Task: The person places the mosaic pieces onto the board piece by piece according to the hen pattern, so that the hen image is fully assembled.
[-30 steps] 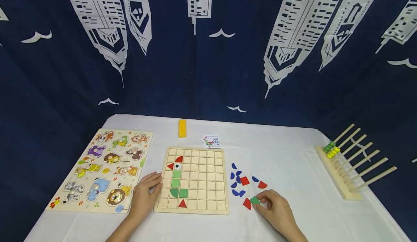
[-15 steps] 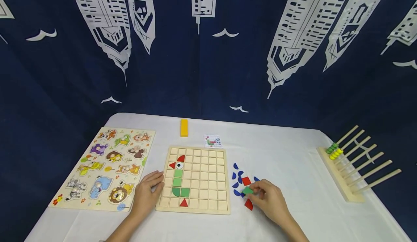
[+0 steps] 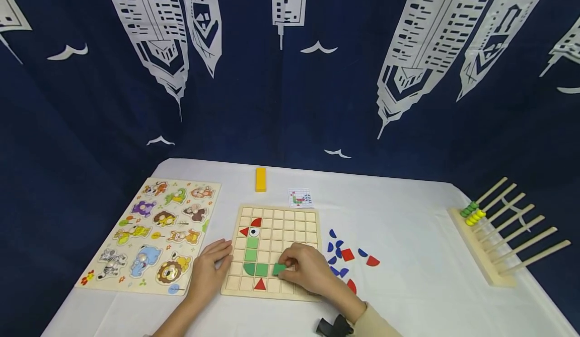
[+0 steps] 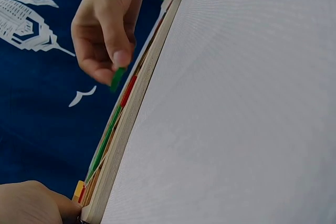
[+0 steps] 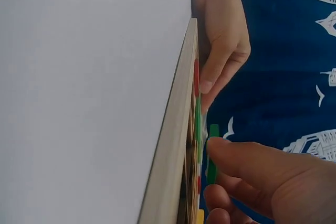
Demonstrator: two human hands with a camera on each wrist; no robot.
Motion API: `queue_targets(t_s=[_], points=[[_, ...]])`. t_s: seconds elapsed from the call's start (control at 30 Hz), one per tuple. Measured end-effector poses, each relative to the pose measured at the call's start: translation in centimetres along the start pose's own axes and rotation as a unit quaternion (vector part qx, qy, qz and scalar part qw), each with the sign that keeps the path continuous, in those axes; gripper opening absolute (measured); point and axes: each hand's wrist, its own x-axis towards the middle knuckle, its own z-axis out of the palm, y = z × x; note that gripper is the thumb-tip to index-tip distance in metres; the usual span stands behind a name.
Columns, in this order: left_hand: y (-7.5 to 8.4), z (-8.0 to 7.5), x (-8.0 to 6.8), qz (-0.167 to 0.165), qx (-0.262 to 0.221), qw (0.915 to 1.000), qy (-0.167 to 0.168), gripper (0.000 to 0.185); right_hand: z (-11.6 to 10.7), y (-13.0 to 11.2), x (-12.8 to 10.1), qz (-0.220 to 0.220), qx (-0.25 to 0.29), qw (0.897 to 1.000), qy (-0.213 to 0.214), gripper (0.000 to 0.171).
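My right hand [image 3: 308, 269] pinches a green square tile [image 3: 278, 269] over the wooden grid board [image 3: 294, 226]. In the right wrist view the green tile [image 5: 213, 130] is edge-on between thumb and fingers, close above the board. My left hand [image 3: 210, 267] touches the board's left edge with relaxed fingers. Lying in the grid are a red quarter-circle [image 3: 256, 222], a red triangle [image 3: 244, 231], an eye tile [image 3: 254, 232], several green tiles [image 3: 251, 255] and another red triangle [image 3: 260, 284] in the bottom row. A green quarter-circle [image 3: 249, 268] sits beside a green square [image 3: 262, 270].
Several blue half-circles [image 3: 333, 233] and a red square [image 3: 347, 255] lie right of the board. A pattern card [image 3: 300, 198] and yellow block [image 3: 260, 180] lie behind it. An animal puzzle [image 3: 154, 236] is at left, a peg counting stand [image 3: 480, 249] at right.
My right hand has carried the green square tile from the loose pieces leftward to over the board. My left hand has stayed at the board's left edge.
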Motion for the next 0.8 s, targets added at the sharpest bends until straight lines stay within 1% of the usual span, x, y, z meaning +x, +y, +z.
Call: queue_targets(t_s=[0.2, 0.57, 0.8], points=[[-0.04, 0.03, 0.02, 0.000, 0.002, 1.0000, 0.001, 0.027, 0.69, -0.14, 0.79, -0.007, -0.016, 1.000, -0.024, 0.015], [-0.01, 0.11, 0.02, 0.009, 0.004, 0.9999, 0.005, 0.027, 0.62, -0.35, 0.84, -0.013, -0.023, 0.999, -0.025, 0.015], [-0.01, 0.10, 0.02, 0.013, 0.008, 0.9998, 0.009, 0.026, 0.74, -0.54, 0.89, -0.023, -0.029, 0.998, -0.043, 0.017]])
